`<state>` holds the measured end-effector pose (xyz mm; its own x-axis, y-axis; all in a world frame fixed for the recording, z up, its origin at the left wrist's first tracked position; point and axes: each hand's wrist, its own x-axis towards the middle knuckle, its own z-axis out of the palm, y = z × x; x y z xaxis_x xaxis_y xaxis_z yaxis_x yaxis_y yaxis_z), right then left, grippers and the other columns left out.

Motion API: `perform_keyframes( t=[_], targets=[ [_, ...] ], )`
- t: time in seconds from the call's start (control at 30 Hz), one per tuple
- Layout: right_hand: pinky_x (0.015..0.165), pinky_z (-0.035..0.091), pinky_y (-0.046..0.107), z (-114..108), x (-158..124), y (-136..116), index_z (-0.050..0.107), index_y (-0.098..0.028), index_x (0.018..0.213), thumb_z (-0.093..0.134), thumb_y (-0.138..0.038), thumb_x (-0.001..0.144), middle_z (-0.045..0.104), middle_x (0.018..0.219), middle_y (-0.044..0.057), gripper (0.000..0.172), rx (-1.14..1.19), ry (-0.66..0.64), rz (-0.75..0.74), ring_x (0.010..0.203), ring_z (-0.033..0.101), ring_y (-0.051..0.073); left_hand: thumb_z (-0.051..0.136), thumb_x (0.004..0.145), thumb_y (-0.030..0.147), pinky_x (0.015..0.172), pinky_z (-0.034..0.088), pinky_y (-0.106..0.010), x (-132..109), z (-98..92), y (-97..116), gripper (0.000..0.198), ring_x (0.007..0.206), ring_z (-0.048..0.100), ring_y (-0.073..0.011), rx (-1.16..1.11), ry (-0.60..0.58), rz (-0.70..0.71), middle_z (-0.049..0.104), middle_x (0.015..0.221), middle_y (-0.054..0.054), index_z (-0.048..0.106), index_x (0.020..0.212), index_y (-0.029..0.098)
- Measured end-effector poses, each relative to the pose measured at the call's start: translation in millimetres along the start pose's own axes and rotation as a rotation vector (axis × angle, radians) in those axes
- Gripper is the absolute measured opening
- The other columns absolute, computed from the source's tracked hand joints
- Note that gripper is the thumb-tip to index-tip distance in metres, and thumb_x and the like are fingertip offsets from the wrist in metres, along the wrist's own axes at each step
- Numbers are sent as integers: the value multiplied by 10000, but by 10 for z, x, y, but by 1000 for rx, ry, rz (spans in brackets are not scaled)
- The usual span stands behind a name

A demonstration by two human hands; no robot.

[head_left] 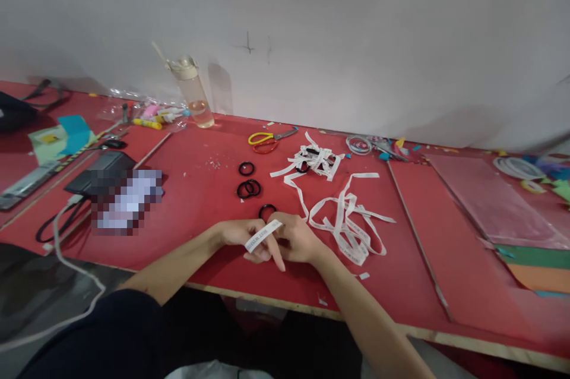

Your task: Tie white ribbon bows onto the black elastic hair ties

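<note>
Head camera, looking down at the red table (191,212): my left hand (236,232) and my right hand (299,242) meet near the front edge. The fingers of both are curled in, pinching a short white ribbon strip (262,235) with dark print. The strip lies slanted between the two hands, its upper end toward the right hand. One finger of my right hand sticks out toward the table edge.

Just beyond the hands a black ring (267,211) lies flat, apart from my fingers. Farther back lie a pair of overlapping black rings (248,189) and a single ring (246,168), roughly in line. A loose tangle of white ribbon (345,224) sprawls just beside my right hand, and a smaller ribbon heap (314,160) sits behind it. Yellow-handled scissors (267,138) lie near the back of the table, and a clear water bottle (196,94) stands against the pale wall board (356,40). Well to the left a dark flat device (100,171) rests with a white cable (66,260) trailing off the table edge
</note>
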<state>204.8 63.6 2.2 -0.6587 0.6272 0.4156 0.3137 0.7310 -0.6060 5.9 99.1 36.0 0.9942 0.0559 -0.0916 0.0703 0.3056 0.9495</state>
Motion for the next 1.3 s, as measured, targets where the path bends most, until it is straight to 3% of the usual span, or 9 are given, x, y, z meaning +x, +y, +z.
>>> perform_keyframes(
  t=[0.33, 0.8, 0.9, 0.97, 1.03, 1.13, 1.17, 1.27, 1.3],
  targets=[
    [585, 458, 239, -15, 16, 88, 637, -159, 761, 496, -375, 973, 628, 782, 73, 333, 108, 174, -21, 664, 586, 135, 714, 802, 519, 503, 264, -194, 52, -4, 26, 437, 547, 363, -80, 277, 373, 112, 447, 616, 29, 791, 1005, 139],
    [767, 536, 357, -97, -15, 18, 567, -179, 680, 504, -391, 955, 668, 990, 130, 353, -40, 223, -59, 930, 639, 203, 689, 871, 349, 494, 288, -208, 87, 92, -55, 353, 462, 328, -73, 395, 186, 355, 358, 508, 78, 739, 1170, 169],
    [821, 535, 412, -184, -70, -182, 513, -191, 628, 541, -322, 930, 671, 1002, 106, 330, -280, 397, -18, 995, 626, 225, 712, 846, 421, 481, 269, -204, 77, 81, -44, 386, 485, 341, -74, 368, 228, 353, 385, 539, 64, 755, 1116, 149],
    [745, 527, 371, -126, -260, -451, 439, -189, 585, 598, -195, 875, 656, 871, 66, 331, -472, 672, 17, 872, 624, 193, 748, 797, 483, 477, 249, -207, 74, 72, -45, 464, 498, 335, -74, 307, 264, 359, 399, 558, 57, 758, 1093, 126],
    [706, 515, 343, 140, -561, -784, 457, -198, 620, 626, -126, 823, 633, 789, 33, 273, -476, 762, 3, 788, 611, 169, 771, 764, 518, 480, 230, -211, 79, 59, -55, 535, 504, 319, -70, 238, 299, 366, 408, 566, 56, 747, 1112, 112],
    [640, 494, 313, 918, -1022, -1195, 447, -202, 617, 564, -159, 856, 612, 676, 2, 270, -198, 574, -134, 652, 589, 143, 769, 757, 545, 498, 229, -216, 105, 42, -75, 578, 520, 316, -70, 166, 344, 365, 413, 580, 55, 734, 1139, 113],
    [607, 476, 300, 1216, -1127, -1262, 438, -199, 606, 523, -171, 880, 590, 627, 2, 288, -82, 503, -51, 602, 565, 135, 768, 756, 548, 502, 229, -217, 117, 40, -80, 576, 525, 317, -71, 156, 348, 357, 413, 586, 54, 735, 1134, 115],
    [622, 498, 261, 1917, -1204, -1205, 545, -175, 657, 451, -276, 972, 640, 702, 41, 344, 324, 84, 679, 670, 615, 138, 769, 773, 507, 502, 216, -219, 158, 51, -94, 528, 522, 301, -64, 157, 306, 296, 411, 599, 55, 741, 1129, 119],
    [680, 525, 282, 2041, -1155, -1120, 598, -161, 729, 422, -276, 997, 671, 782, 64, 341, 344, 45, 783, 747, 645, 157, 772, 777, 487, 502, 217, -219, 169, 61, -100, 515, 517, 295, -62, 159, 283, 275, 400, 592, 59, 740, 1135, 118]
  ],
)
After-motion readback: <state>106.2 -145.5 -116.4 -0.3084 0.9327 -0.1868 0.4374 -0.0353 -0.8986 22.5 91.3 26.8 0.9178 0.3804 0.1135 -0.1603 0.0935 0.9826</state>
